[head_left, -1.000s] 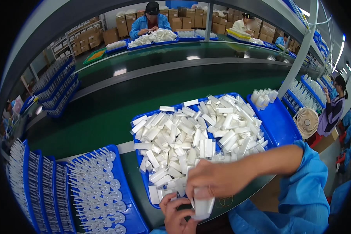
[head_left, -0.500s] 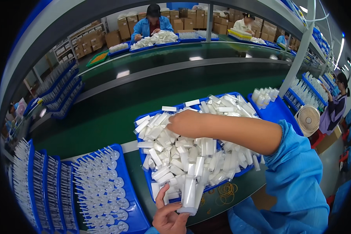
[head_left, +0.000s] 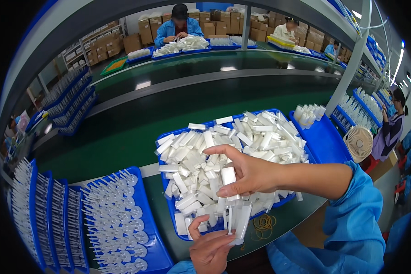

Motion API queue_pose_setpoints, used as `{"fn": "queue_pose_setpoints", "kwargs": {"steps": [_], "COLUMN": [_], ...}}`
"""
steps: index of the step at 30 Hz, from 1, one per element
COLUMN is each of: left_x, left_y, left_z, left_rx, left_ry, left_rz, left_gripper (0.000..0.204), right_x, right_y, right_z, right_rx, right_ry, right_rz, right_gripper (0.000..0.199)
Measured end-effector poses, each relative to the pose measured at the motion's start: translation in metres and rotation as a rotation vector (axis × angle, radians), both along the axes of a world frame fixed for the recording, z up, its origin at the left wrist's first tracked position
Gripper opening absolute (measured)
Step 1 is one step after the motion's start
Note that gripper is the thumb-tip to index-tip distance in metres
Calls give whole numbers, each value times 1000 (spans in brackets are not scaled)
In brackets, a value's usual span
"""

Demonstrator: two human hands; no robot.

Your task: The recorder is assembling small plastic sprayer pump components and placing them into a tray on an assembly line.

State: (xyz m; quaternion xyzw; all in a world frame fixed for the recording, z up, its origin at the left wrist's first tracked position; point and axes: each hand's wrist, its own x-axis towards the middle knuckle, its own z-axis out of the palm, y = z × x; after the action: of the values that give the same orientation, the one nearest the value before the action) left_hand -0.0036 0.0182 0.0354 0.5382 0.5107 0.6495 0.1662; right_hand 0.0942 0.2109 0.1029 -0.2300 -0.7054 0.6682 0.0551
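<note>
Back from the pile, right hand (head_left: 251, 176) fingers pinch a white piece (head_left: 228, 176); left hand (head_left: 212, 249) fingers grip white strips (head_left: 239, 221)

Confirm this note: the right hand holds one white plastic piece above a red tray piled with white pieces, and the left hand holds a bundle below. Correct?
Not quite: the tray is blue, not red, as the head view shows. The rest holds: the right hand pinches one white plastic piece above the pile, and the left hand holds a bundle below.

A green conveyor belt (head_left: 205, 98) runs past stacked cardboard boxes (head_left: 100, 45), a grey post (head_left: 347, 73) and a small fan (head_left: 359, 142).
</note>
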Motion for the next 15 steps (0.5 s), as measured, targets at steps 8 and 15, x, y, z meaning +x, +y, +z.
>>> {"fn": "queue_pose_setpoints", "kwargs": {"steps": [8,15], "left_x": [3,11], "left_y": [2,-1], "left_z": [0,-1], "left_rx": [36,-81], "left_ry": [49,29], "left_rz": [-16,-12], "left_gripper": [6,3], "right_x": [7,28], "right_y": [-5,-5], "right_z": [-1,10], "right_rx": [-168,527], "right_ry": [-35,-41], "right_rz": [127,308], "right_gripper": [48,26]}}
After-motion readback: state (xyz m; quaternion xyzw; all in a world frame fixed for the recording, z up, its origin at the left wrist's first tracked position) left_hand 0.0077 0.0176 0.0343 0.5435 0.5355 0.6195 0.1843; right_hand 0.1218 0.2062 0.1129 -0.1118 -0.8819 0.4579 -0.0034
